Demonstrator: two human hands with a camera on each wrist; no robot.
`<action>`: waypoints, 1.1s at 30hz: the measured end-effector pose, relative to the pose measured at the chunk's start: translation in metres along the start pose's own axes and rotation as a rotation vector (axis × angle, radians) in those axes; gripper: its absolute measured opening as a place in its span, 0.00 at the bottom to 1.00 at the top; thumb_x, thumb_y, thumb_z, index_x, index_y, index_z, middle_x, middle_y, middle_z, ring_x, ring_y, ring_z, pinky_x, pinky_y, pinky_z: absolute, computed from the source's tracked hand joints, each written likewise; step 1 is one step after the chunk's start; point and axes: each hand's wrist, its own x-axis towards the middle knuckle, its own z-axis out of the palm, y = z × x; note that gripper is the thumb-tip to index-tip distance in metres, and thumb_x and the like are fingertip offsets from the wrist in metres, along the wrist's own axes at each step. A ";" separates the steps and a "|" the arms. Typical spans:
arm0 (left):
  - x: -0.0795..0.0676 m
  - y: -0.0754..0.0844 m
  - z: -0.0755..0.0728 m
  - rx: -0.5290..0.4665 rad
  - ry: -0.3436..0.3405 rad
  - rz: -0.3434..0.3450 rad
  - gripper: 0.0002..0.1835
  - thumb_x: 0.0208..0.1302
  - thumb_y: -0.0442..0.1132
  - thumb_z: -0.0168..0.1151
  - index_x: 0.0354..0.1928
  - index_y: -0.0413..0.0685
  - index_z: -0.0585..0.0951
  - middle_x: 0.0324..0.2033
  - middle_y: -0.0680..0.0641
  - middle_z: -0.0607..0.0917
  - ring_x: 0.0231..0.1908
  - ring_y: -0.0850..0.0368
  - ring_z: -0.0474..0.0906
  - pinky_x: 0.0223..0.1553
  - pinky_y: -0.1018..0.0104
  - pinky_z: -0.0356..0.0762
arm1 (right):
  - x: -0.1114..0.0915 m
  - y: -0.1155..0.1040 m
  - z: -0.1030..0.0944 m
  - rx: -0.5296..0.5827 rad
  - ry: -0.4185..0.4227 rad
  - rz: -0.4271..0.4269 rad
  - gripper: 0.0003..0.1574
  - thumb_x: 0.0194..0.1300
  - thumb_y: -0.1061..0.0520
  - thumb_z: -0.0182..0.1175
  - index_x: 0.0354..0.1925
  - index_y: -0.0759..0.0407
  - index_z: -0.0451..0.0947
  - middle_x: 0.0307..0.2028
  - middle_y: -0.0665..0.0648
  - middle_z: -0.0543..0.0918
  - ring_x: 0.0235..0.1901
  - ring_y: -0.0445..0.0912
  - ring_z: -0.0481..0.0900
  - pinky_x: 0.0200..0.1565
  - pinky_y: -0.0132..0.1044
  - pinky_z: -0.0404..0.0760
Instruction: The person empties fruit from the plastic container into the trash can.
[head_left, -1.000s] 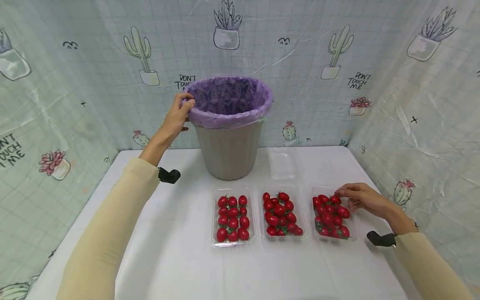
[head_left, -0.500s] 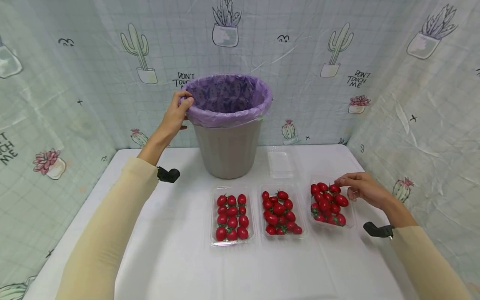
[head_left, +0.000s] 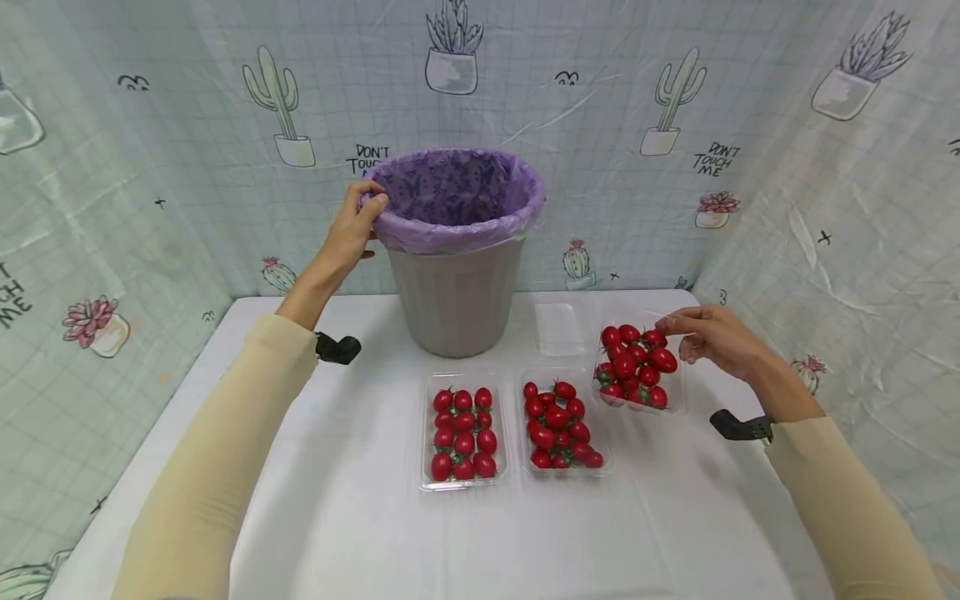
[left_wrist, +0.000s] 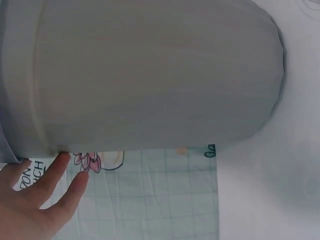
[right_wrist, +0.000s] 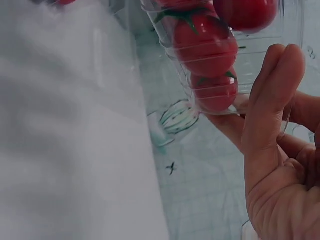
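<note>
My left hand (head_left: 352,223) grips the left rim of a grey trash can (head_left: 459,300), thumb over the purple bag (head_left: 457,237) that lines it. Seen from the left wrist, its fingers (left_wrist: 52,182) reach along the can's outside wall. My right hand (head_left: 712,337) holds a clear plastic box of cherry tomatoes (head_left: 633,362) by its right side, raised off the table. In the right wrist view the thumb (right_wrist: 272,95) lies along the box wall, other fingers behind and under it, and tomatoes (right_wrist: 205,47) show through the plastic.
Two more clear boxes of cherry tomatoes, a left one (head_left: 465,433) and a middle one (head_left: 562,425), stand on the white table (head_left: 360,517). A flat clear plastic piece (head_left: 561,327) lies right of the can. Cactus-printed sheeting (head_left: 525,108) walls the back and sides.
My right hand has lifted the right-hand box of tomatoes and carried it up, back and left toward the can. The left hand stays on the can's rim.
</note>
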 end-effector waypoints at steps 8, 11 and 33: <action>0.000 -0.001 -0.001 0.007 -0.007 -0.005 0.27 0.73 0.68 0.44 0.67 0.68 0.62 0.77 0.42 0.61 0.66 0.33 0.72 0.59 0.34 0.69 | 0.010 -0.043 0.006 0.120 0.021 -0.008 0.16 0.80 0.56 0.53 0.45 0.50 0.89 0.43 0.45 0.90 0.20 0.40 0.81 0.30 0.27 0.83; -0.001 -0.002 -0.002 0.003 -0.008 -0.010 0.26 0.73 0.68 0.43 0.66 0.69 0.62 0.77 0.42 0.60 0.66 0.32 0.72 0.60 0.33 0.68 | 0.014 -0.060 0.008 0.183 0.023 -0.018 0.15 0.79 0.57 0.54 0.45 0.52 0.89 0.42 0.47 0.90 0.21 0.39 0.81 0.29 0.27 0.83; -0.001 -0.002 -0.001 0.007 -0.001 0.010 0.26 0.73 0.68 0.43 0.66 0.69 0.63 0.76 0.42 0.63 0.59 0.38 0.73 0.56 0.38 0.70 | 0.042 -0.170 0.018 0.237 0.140 -0.040 0.14 0.75 0.55 0.60 0.39 0.58 0.91 0.39 0.50 0.90 0.20 0.42 0.78 0.28 0.26 0.81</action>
